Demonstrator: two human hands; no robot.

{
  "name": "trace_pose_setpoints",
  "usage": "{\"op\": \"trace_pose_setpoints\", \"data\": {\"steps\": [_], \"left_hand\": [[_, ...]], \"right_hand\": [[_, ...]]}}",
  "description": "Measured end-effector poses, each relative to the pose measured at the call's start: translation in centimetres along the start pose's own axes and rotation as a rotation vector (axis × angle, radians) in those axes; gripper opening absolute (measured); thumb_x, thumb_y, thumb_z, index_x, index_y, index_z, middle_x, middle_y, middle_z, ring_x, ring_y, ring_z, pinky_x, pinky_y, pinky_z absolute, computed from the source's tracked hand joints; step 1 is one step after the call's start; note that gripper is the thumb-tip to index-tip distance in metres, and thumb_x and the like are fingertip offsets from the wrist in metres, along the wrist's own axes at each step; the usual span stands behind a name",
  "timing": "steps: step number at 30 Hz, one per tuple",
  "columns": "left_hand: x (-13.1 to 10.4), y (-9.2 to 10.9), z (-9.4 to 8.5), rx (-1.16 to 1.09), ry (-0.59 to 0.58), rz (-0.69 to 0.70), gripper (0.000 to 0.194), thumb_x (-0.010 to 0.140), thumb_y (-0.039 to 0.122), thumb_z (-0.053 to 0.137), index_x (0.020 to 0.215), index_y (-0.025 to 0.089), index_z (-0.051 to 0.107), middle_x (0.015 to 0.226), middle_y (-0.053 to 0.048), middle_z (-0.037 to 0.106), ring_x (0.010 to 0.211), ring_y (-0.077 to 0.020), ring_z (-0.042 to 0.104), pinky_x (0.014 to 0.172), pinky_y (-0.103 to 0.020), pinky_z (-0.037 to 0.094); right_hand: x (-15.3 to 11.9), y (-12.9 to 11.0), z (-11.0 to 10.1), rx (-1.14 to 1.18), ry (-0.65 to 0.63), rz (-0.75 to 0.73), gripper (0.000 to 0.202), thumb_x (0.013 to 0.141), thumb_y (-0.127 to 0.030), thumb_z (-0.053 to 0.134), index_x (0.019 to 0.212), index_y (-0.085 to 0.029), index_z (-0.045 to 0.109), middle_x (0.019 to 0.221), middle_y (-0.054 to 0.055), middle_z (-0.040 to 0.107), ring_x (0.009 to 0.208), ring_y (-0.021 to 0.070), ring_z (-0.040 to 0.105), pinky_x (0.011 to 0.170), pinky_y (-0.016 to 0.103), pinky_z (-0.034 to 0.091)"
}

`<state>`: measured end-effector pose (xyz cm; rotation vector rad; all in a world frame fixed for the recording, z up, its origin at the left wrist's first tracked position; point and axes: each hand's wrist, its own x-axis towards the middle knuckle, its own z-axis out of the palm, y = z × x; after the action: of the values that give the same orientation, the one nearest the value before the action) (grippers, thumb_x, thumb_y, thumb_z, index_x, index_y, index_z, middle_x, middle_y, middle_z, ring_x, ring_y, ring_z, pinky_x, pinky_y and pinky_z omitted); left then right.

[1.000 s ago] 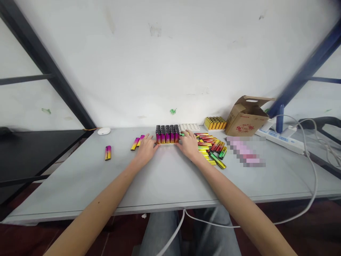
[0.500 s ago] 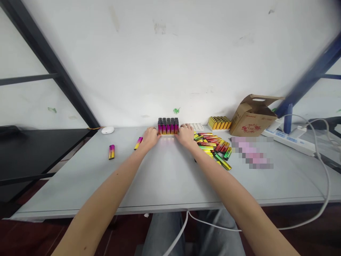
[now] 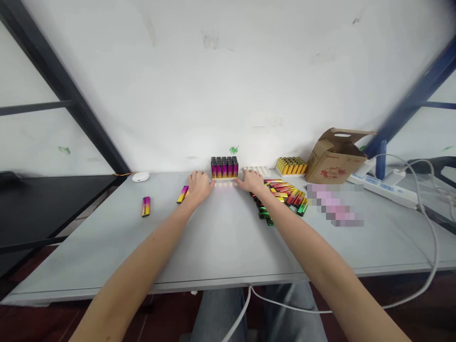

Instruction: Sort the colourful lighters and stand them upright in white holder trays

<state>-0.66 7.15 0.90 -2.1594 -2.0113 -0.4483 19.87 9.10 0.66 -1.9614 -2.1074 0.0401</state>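
A white tray near the wall bears upright rows of purple-and-yellow lighters with black tops. At its left end is my left hand, fingers apart, its thumb by the tray's corner. My right hand is at the right end, fingers also spread and thumb near the other corner. Neither hand holds anything that shows. Beside my left hand lies a purple-and-yellow lighter; another lighter lies farther left. A loose pile of red, yellow and green lighters is partly hidden by my right forearm.
Behind my right hand lies a white tray with holes. Farther right are a tray of yellow lighters, an open cardboard box, a pixelated pink item and a power strip with cables. A white case lies at left.
Both hands have moved slightly outward from the tray's ends, and their fingers have spread. The view has shifted a little. More green lighters show left of my right forearm.
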Motion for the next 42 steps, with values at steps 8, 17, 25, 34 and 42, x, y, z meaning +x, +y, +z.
{"op": "trace_pose_setpoints", "data": {"steps": [8, 17, 25, 34, 42], "left_hand": [[-4.1, -3.9, -0.8, -0.084, 0.155, -0.153, 0.034, 0.088, 0.037, 0.047, 0.103, 0.016, 0.069, 0.119, -0.015, 0.061, 0.117, -0.0342, 0.049, 0.100, -0.048, 0.037], [-4.4, -4.3, -0.4, -0.114, 0.125, -0.125, 0.032, 0.087, 0.036, 0.046, 0.102, 0.018, 0.068, 0.116, -0.014, 0.062, 0.114, -0.0321, 0.052, 0.099, -0.045, 0.039], [-4.7, -4.0, -0.9, -0.178, 0.114, -0.110, 0.031, 0.088, 0.036, 0.045, 0.102, 0.019, 0.067, 0.114, -0.013, 0.063, 0.114, -0.0314, 0.052, 0.100, -0.046, 0.040], [-4.6, -4.0, -1.1, -0.179, 0.076, -0.123, 0.031, 0.088, 0.036, 0.046, 0.102, 0.019, 0.067, 0.115, -0.012, 0.063, 0.114, -0.0308, 0.053, 0.100, -0.045, 0.039], [-4.9, -4.1, -1.4, -0.044, -0.046, -0.204, 0.043, 0.085, 0.044, 0.047, 0.115, 0.015, 0.058, 0.121, -0.021, 0.057, 0.118, -0.0382, 0.051, 0.098, -0.051, 0.038]], "right_hand": [[-1.2, 0.8, -0.3, -0.015, -0.012, -0.013, 0.036, 0.092, -0.034, 0.041, 0.112, -0.015, 0.064, 0.120, 0.018, 0.063, 0.112, 0.0316, 0.058, 0.091, 0.042, 0.044], [1.2, 1.0, -0.5, 0.020, 0.111, 0.254, 0.066, 0.077, -0.050, 0.062, 0.128, -0.011, 0.050, 0.138, 0.022, 0.046, 0.129, 0.0400, 0.040, 0.102, 0.051, 0.034], [2.0, 1.5, -1.5, 0.050, -0.046, 0.418, 0.075, 0.074, -0.059, 0.061, 0.130, -0.011, 0.050, 0.133, 0.024, 0.049, 0.127, 0.0396, 0.043, 0.101, 0.051, 0.033], [1.7, 2.5, -3.3, 0.102, 0.032, 0.404, 0.083, 0.072, -0.071, 0.055, 0.129, -0.012, 0.049, 0.129, 0.022, 0.051, 0.120, 0.0403, 0.050, 0.098, 0.051, 0.038], [-4.8, 1.3, -6.0, 0.043, 0.071, 0.029, 0.068, 0.074, -0.066, 0.057, 0.122, -0.019, 0.058, 0.123, 0.015, 0.061, 0.108, 0.0362, 0.058, 0.090, 0.044, 0.043]]}}
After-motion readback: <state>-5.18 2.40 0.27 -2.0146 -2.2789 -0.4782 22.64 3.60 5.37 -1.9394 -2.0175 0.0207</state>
